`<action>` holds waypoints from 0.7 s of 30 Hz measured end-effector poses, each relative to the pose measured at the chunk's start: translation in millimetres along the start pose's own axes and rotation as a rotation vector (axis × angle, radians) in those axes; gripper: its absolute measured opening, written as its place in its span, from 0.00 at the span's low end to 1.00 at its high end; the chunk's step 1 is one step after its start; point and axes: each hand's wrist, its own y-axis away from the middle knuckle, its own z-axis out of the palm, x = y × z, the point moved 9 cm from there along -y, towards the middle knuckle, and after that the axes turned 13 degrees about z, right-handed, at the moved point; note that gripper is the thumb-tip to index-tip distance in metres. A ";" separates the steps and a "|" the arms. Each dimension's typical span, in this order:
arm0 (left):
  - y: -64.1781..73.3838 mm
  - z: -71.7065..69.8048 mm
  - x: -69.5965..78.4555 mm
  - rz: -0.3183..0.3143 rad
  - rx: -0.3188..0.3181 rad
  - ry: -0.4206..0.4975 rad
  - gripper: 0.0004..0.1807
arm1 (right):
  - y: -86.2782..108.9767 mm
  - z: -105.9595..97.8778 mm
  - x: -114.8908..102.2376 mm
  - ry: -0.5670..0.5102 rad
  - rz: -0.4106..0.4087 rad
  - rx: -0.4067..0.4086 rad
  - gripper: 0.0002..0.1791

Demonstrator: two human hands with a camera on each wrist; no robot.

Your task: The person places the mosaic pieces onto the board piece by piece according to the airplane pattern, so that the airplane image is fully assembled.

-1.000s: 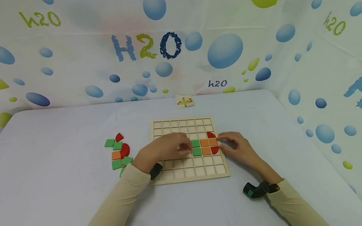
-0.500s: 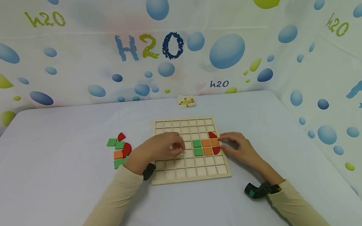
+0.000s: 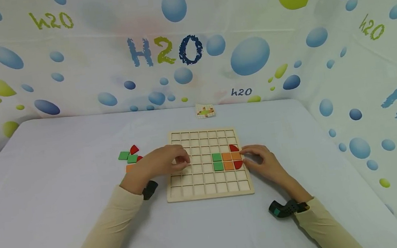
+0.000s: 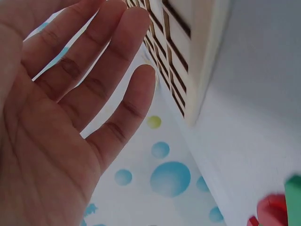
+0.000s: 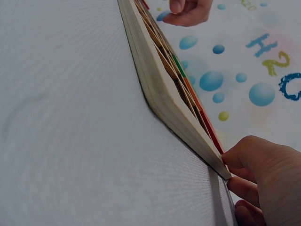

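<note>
A wooden grid board (image 3: 210, 189) lies on the table, with two green square tiles (image 3: 218, 166), several orange square tiles (image 3: 227, 157) and two red quarter-round tiles (image 3: 238, 164) set in cells at its right side. My left hand (image 3: 160, 161) hovers over the board's left edge. In the left wrist view the fingers (image 4: 134, 101) extend loosely beside the board with nothing held. My right hand (image 3: 264, 163) touches the board's right edge with index finger and thumb; the right wrist view shows the fingertips (image 5: 230, 157) against that rim (image 5: 162, 99).
Left of the board are loose green tiles (image 3: 124, 155), a red tile (image 3: 134, 149) and an orange tile (image 3: 129, 167), partly hidden by my left hand. A small pattern card (image 3: 205, 110) lies behind the board. A printed curtain (image 3: 100, 49) rises behind the table.
My left hand has moved left, away from the green tiles in the board toward the loose tiles. My right hand stays at the board's right edge. The view has shifted slightly.
</note>
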 end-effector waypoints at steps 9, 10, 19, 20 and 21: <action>20.9 -13.5 -9.7 -0.013 0.040 0.052 0.04 | 0.9 0.0 3.3 -0.002 -0.007 0.001 0.16; 23.3 -14.3 -11.3 -0.016 0.042 0.050 0.04 | 0.9 0.0 3.0 -0.002 -0.006 0.000 0.16; 44.9 -18.6 -26.8 -0.070 0.037 0.092 0.05 | -0.1 -0.6 1.0 -0.003 -0.023 -0.006 0.16; 47.7 -18.5 -29.2 -0.087 0.034 0.098 0.05 | -0.1 -0.7 0.7 -0.003 -0.025 -0.007 0.16; 50.4 -18.0 -31.8 -0.104 0.031 0.102 0.05 | 0.0 -1.1 0.4 0.000 -0.024 -0.008 0.16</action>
